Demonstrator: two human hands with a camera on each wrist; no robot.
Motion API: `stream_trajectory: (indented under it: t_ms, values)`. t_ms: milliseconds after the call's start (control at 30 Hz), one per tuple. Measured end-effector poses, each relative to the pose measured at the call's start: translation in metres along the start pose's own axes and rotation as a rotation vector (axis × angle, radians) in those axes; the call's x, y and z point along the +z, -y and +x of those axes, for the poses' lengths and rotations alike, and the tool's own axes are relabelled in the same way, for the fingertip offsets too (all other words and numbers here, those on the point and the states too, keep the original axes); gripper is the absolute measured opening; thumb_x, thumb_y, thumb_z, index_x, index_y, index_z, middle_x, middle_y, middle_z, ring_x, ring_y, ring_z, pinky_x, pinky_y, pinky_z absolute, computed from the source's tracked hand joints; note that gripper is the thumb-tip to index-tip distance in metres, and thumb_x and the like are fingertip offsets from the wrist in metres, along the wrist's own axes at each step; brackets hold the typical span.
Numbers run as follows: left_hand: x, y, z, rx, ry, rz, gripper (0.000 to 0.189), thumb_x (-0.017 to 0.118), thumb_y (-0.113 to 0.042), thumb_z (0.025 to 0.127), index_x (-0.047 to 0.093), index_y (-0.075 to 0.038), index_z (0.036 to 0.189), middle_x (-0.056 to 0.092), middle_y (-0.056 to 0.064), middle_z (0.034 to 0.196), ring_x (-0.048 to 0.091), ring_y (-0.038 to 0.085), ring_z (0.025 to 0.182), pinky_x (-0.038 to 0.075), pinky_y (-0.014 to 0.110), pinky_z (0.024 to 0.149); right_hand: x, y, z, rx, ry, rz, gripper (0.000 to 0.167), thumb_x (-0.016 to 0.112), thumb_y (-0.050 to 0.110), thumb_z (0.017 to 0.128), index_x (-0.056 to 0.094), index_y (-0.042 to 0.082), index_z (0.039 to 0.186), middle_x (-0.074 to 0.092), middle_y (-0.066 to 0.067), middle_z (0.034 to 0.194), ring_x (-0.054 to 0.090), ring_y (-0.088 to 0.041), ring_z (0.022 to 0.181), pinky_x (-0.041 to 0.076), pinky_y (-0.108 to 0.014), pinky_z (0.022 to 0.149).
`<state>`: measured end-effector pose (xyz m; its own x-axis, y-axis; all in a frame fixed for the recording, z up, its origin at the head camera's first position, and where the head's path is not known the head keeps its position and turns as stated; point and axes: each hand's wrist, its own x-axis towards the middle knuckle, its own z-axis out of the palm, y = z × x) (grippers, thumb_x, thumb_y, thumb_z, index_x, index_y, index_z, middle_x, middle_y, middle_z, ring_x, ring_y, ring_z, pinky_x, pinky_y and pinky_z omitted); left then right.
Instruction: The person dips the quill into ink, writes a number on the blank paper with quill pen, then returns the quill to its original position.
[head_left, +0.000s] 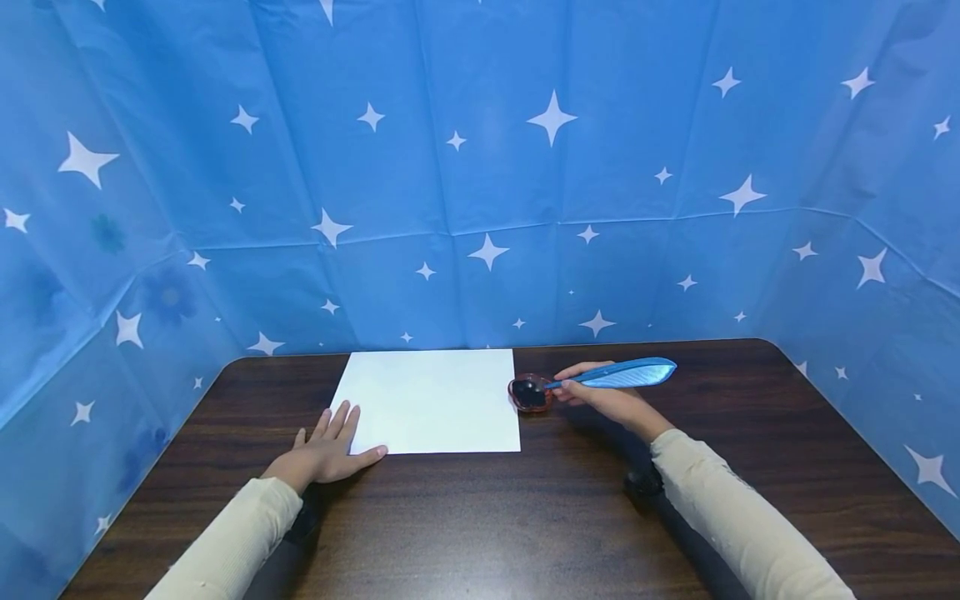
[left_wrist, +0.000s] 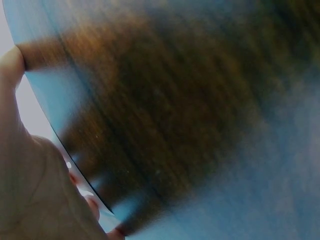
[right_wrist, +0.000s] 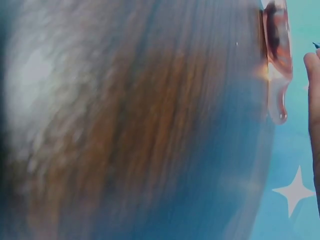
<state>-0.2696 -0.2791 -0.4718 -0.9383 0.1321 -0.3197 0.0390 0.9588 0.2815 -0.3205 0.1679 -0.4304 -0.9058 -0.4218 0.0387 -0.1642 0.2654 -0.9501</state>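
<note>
A blue feather-shaped quill pen (head_left: pixel 633 372) is pinched in my right hand (head_left: pixel 603 398), its vane slanting up to the right. Its lower end points toward a small clear reddish dish (head_left: pixel 534 409) with dark contents (head_left: pixel 528 392); whether the tip touches them cannot be told. To the left lies a blank white sheet of paper (head_left: pixel 435 400). My left hand (head_left: pixel 326 454) rests with spread fingers on the sheet's lower left corner. The left wrist view shows that palm (left_wrist: pixel 40 190). In the right wrist view, part of the dish (right_wrist: pixel 278 55) stands near a finger (right_wrist: pixel 314 90).
A dark brown wood-grain table (head_left: pixel 480 525) carries everything and reflects light near its front. Behind it and along both sides hangs a blue curtain (head_left: pixel 480 183) with white stars. The dish stands beside the paper's right edge.
</note>
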Motion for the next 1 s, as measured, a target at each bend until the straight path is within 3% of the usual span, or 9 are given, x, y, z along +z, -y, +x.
stream_trajectory:
  t_ms: [233, 467, 633, 1000]
  values:
    - [-0.002, -0.003, -0.002, 0.009, 0.008, -0.015, 0.121, 0.029, -0.09, 0.074, -0.001, -0.004, 0.154, -0.011, 0.02, 0.159, -0.012, 0.043, 0.144, -0.009, 0.071, 0.104, 0.005, -0.001, 0.007, -0.006, 0.0, 0.048, 0.037, 0.063, 0.011, 0.093, 0.058, -0.013, 0.121, 0.066, -0.029, 0.109, 0.066, -0.039, 0.099, 0.053, -0.047, 0.084]
    - [0.0, 0.0, -0.001, 0.008, -0.003, -0.006, 0.121, 0.029, -0.09, 0.075, 0.0, -0.003, 0.154, -0.01, 0.02, 0.159, -0.012, 0.043, 0.144, -0.01, 0.071, 0.104, 0.011, 0.003, 0.014, 0.016, -0.008, -0.018, 0.03, 0.065, 0.009, 0.091, 0.064, -0.009, 0.114, 0.069, -0.024, 0.106, 0.071, -0.029, 0.091, 0.056, -0.036, 0.079]
    - [-0.002, -0.001, -0.003, 0.008, 0.001, -0.008, 0.12, 0.03, -0.089, 0.075, 0.0, -0.003, 0.154, -0.01, 0.02, 0.159, -0.012, 0.043, 0.144, -0.009, 0.071, 0.104, 0.016, 0.004, 0.018, 0.006, -0.024, -0.086, 0.026, 0.067, 0.008, 0.09, 0.067, -0.008, 0.109, 0.071, -0.021, 0.099, 0.072, -0.025, 0.084, 0.057, -0.034, 0.077]
    - [-0.015, -0.018, -0.019, 0.011, 0.03, -0.025, 0.109, 0.038, -0.077, 0.085, 0.003, 0.0, 0.153, -0.008, 0.023, 0.158, -0.01, 0.046, 0.143, -0.008, 0.072, 0.104, 0.017, -0.001, 0.024, 0.03, -0.06, -0.122, 0.021, 0.066, 0.005, 0.089, 0.068, -0.009, 0.104, 0.071, -0.019, 0.092, 0.071, -0.022, 0.08, 0.058, -0.034, 0.073]
